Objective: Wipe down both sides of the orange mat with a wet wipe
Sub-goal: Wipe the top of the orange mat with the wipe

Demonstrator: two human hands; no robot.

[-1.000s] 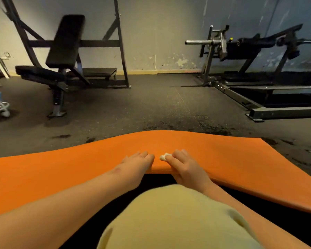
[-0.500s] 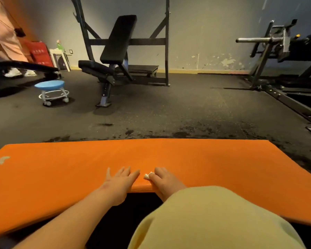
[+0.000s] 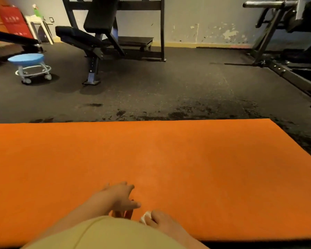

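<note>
The orange mat (image 3: 169,159) lies flat on the dark gym floor and spans almost the full width of the view. My left hand (image 3: 118,198) hovers over its near part with the fingers spread and relaxed, holding nothing. My right hand (image 3: 162,221) rests low on the mat close to my body and grips a small crumpled white wet wipe (image 3: 145,217). My knee in pale yellow cloth hides the mat's near edge and part of both forearms.
A black weight bench and rack (image 3: 104,38) stand on the floor beyond the mat. A blue rolling stool (image 3: 30,66) sits at the far left. A black exercise machine (image 3: 285,42) stands at the right. Dark wet patches (image 3: 187,114) mark the floor by the mat's far edge.
The mat, earlier raised at its near edge by both hands, now lies flat. My left hand has let go and lifted; my right hand still holds the wipe. The view turned left.
</note>
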